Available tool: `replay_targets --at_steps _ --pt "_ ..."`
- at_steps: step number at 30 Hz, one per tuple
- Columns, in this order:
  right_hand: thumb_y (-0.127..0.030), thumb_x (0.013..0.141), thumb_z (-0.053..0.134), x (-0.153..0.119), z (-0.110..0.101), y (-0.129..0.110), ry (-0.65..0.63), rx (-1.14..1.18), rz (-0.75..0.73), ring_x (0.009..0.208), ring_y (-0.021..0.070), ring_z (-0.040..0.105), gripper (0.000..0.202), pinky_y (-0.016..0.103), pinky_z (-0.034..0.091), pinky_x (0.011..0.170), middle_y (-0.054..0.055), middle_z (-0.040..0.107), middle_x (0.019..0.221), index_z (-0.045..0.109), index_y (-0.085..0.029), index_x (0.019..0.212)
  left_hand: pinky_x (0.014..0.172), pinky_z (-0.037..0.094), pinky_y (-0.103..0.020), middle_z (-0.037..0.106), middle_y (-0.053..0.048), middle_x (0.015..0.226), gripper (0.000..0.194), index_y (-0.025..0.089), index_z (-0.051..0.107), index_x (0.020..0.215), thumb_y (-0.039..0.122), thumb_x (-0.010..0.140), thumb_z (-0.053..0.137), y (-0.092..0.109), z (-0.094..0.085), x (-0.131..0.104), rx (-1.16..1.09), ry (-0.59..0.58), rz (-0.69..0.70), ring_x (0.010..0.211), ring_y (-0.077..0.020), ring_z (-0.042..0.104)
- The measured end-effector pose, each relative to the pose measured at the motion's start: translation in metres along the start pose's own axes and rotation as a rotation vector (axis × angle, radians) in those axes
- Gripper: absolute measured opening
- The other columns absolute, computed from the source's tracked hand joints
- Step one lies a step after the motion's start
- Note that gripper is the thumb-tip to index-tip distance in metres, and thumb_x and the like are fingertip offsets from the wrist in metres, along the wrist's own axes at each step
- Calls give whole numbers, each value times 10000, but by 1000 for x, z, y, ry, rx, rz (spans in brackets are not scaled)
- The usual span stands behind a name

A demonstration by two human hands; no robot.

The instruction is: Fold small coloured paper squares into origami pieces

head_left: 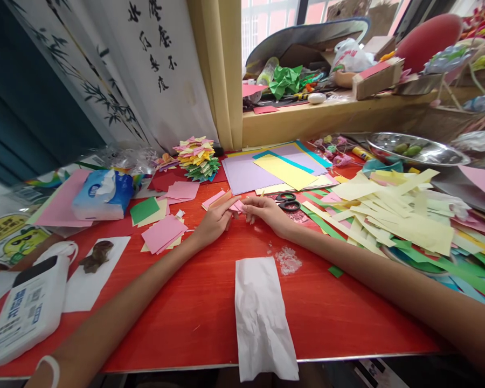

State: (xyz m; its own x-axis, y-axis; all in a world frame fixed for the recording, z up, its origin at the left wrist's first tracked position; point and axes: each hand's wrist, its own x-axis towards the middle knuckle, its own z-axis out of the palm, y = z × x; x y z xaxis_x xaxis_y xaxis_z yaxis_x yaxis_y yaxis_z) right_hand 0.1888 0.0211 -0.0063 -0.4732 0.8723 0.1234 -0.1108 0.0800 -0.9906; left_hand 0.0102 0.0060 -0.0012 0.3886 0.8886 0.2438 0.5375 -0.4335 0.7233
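Observation:
Between my two hands, over the middle of the red table, is a small piece of pink paper. My left hand pinches it from the left, and my right hand has its fingers closed on the right edge. Just behind my left hand lie a few pink and orange paper slips. Black-handled scissors rest right behind my right hand. To the left of my left hand is a stack of pink paper squares, with green and cream squares farther back.
Cut paper strips heap on the right. A folded-paper piece stands at the back beside large coloured sheets. A tissue pack and white container sit left. A white tissue overhangs the front edge.

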Motion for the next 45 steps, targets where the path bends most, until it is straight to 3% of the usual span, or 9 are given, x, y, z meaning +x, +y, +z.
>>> replay_targets --at_steps 3,6,10,19,26,33,37,40,45 --pt "-318 738 587 1 0 0 13 27 1 555 63 513 228 213 413 576 1 594 709 604 -126 860 743 474 -275 639 -29 865 398 190 467 1233 219 863 323 3 0 -1 142 48 56 729 -126 583" --pt "-310 731 593 1 1 -1 67 29 -17 552 57 496 220 217 402 580 -1 582 730 607 -121 842 882 437 -318 625 -58 1055 386 176 486 1215 289 862 379 4 1 -1 240 100 97 973 -175 567" --pt "-313 738 583 0 1 -2 105 12 -59 563 58 476 221 225 391 594 1 572 735 609 -117 838 947 401 -336 588 -69 1157 389 165 495 1203 312 854 409 1 2 -2 319 139 107 1080 -197 527" --pt "-287 741 587 0 1 -3 24 47 -59 592 62 501 189 206 408 596 -1 579 711 614 -119 823 881 416 -278 625 -34 1083 317 181 566 1089 276 879 347 2 1 -4 320 175 123 1002 -156 561" --pt "-323 743 594 0 0 -3 -123 29 -14 610 85 567 231 216 448 589 28 623 740 609 -113 838 725 408 -238 638 -9 789 322 181 603 917 284 894 298 9 -1 -5 331 164 67 750 -124 566" --pt "-403 732 590 1 2 -2 -154 58 72 562 110 610 286 232 492 544 36 630 697 559 -118 735 598 393 -225 585 18 642 352 173 546 703 332 888 292 10 -3 -3 97 90 -23 510 -81 481" --pt "-413 722 601 2 3 -1 -116 79 82 536 107 607 294 232 495 528 36 634 665 545 -124 724 501 390 -222 596 -2 689 337 163 540 773 376 877 301 5 -3 -2 -173 51 -110 449 -74 463" --pt "-412 723 603 2 2 -1 -83 80 93 519 101 599 299 226 493 525 32 625 612 540 -119 718 469 386 -219 594 -11 694 359 159 538 928 410 874 287 3 -3 0 -303 129 -145 440 -78 458" --pt "-413 718 604 2 2 0 -110 65 66 516 103 598 301 230 482 512 27 624 648 522 -123 718 520 388 -206 582 15 706 255 179 546 929 390 807 472 10 -3 -1 -80 94 -53 471 -66 455"
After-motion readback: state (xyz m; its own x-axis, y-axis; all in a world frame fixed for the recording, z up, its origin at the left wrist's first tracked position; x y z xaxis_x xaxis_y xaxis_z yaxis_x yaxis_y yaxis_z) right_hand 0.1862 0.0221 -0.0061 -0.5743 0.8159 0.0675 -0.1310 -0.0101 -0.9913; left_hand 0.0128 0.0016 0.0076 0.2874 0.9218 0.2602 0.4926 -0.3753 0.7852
